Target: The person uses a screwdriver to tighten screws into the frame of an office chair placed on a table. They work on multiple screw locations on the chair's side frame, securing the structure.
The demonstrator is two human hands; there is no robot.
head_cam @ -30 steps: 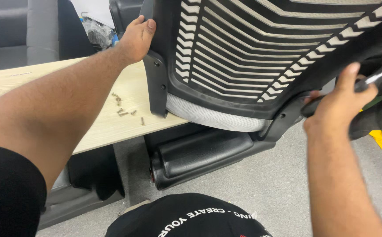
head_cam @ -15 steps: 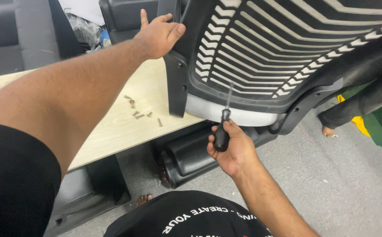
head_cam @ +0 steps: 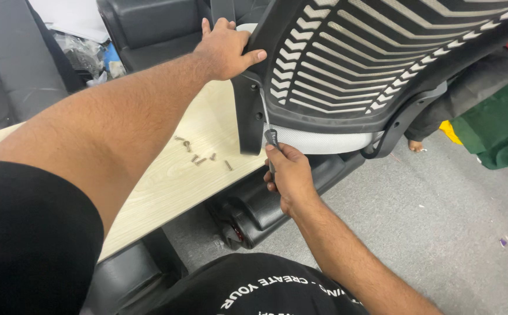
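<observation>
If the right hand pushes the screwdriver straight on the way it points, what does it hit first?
The right hand aims the screwdriver upward along the black chair back frame. Its tip seems to meet the frame's inner edge beside the grey mesh, though depth is unclear.

Light wood-grain tabletop (head_cam: 172,181), a small scatter of loose screws (head_cam: 198,154) lying on it near the middle, lower edge of a black slatted chair back (head_cam: 248,125) resting against its far side, grey carpeted floor (head_cam: 441,221) beside and below.
</observation>
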